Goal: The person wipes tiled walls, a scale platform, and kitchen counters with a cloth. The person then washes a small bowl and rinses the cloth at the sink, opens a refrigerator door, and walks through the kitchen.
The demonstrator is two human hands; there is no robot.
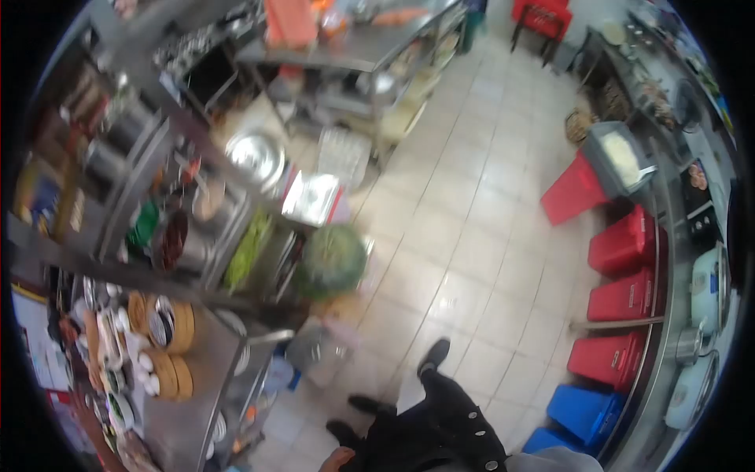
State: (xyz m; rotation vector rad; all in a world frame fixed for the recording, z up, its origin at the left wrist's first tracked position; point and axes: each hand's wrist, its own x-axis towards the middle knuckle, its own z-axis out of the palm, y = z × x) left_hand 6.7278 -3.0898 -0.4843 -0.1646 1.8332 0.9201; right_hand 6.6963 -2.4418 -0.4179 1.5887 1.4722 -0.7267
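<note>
At the bottom edge, a hand that appears to be my left hand [338,459] shows only in part beside my dark clothing [440,429]. Its fingers are cut off, and I cannot make out anything held. My right hand is out of view; a pale grey shape, perhaps a sleeve [558,459], lies at the lower right. Nearest the visible hand are dark shoes [343,433] on the tiled floor. To the left stands a steel counter [193,397] with bamboo steamers [167,374] and small dishes.
A large green melon-like object [334,259] stands by the ingredient station. Red bins [605,360] and blue bins [583,413] line the right counter. A grey tub [617,161] rests above a tilted red bin [572,193]. Another person's arm [90,429] shows at far left.
</note>
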